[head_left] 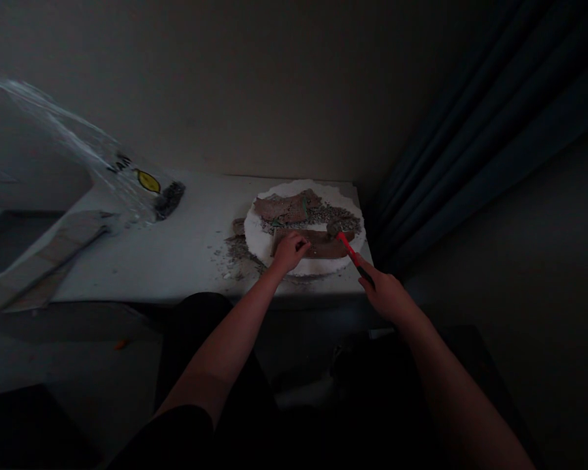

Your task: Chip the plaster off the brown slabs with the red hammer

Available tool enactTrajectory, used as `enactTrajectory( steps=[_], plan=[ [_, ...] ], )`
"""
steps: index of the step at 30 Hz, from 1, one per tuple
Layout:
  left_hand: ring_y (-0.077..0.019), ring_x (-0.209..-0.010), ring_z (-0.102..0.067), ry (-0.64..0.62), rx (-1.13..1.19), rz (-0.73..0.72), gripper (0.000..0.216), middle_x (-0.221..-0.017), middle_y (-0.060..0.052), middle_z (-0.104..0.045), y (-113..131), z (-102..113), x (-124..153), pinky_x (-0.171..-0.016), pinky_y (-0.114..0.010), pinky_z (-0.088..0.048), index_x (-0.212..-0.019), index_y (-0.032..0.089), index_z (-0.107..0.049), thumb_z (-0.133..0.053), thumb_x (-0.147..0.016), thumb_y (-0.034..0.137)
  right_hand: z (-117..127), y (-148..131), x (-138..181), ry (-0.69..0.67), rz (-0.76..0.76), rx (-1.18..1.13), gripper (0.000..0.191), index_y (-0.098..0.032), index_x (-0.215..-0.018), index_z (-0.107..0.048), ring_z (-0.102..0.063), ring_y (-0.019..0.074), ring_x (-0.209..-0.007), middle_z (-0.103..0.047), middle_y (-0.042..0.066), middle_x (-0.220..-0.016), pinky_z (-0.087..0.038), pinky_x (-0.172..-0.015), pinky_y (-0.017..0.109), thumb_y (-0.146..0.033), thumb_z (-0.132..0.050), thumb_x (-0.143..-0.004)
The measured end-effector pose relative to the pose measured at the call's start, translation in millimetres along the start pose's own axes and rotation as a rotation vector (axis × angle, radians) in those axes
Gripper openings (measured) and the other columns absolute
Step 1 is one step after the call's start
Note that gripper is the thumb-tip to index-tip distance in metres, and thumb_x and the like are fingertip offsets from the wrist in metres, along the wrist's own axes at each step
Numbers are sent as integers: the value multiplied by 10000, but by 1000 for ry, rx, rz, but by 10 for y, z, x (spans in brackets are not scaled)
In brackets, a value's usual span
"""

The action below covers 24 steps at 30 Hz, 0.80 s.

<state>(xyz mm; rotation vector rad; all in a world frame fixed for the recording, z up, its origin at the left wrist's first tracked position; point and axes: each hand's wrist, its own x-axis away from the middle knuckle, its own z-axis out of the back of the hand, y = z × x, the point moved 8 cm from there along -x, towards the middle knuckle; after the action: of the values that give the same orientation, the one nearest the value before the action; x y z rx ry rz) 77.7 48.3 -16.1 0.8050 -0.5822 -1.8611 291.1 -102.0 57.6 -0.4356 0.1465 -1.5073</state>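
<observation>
My right hand (385,294) is wrapped round the black grip of a hammer (349,247) with a red shaft. The hammer's dark head is over the right part of a flat brown board (323,245). My left hand (289,253) rests at the left part of that board, its thumb and fingers pinched together; what they hold, if anything, is too small to make out. The board lies on a white round slab (259,241) with an uneven rim. Behind it on the slab are a rough brown piece (284,206), some green bits and many small grey fragments (338,217).
A clear plastic bag (122,166) with a yellow label and grey fragments at its bottom is on the left of the white table (186,248). Loose crumbs (240,254) lie beside the slab. Cardboard-like strips (53,261) sit far left; a dark curtain (451,130) hangs at right.
</observation>
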Motion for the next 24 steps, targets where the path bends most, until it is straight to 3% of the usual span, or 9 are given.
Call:
enactTrajectory(
  steps=[6,12,16,21,24],
  plan=[
    [-179,-835,-597,-1,-72,-13,194,-964,-63,-621,-40,-58,37,-819,-309,-483,-868,174,-678,-583,-930,331,162,-234,97,124,98,-64,646,-271,-1636,-188,-734,279,-921,-769,79,-1070,-523,-788,333,-312,-411,-1031],
    [-196,-881,-615,-30,-129,-28,216,-1016,-90,-645,-65,-90,29,-816,-300,-488,-927,165,-693,-575,-932,346,17,-344,74,26,93,68,621,-291,-1621,-249,-732,267,-833,-780,75,-964,-510,-752,329,-274,-424,-1025],
    [-182,-815,-612,-32,-124,-19,196,-999,-85,-650,-53,-83,40,-770,-295,-484,-910,174,-700,-578,-920,327,60,-387,91,66,86,73,649,-288,-1634,-179,-727,254,-809,-777,66,-963,-508,-739,320,-277,-413,-1028],
    [-187,-813,-617,-34,-125,-5,205,-983,-89,-663,-58,-78,41,-755,-290,-487,-872,176,-698,-578,-911,337,-30,-435,88,-4,76,164,659,-326,-1629,-185,-725,257,-822,-775,72,-991,-507,-742,328,-268,-435,-1023],
    [-183,-783,-617,-41,-128,-1,214,-987,-91,-662,-75,-93,36,-742,-295,-487,-857,177,-703,-578,-907,344,-28,-458,85,22,82,168,651,-319,-1635,-150,-723,248,-814,-774,74,-988,-502,-744,321,-277,-400,-1036]
  ],
)
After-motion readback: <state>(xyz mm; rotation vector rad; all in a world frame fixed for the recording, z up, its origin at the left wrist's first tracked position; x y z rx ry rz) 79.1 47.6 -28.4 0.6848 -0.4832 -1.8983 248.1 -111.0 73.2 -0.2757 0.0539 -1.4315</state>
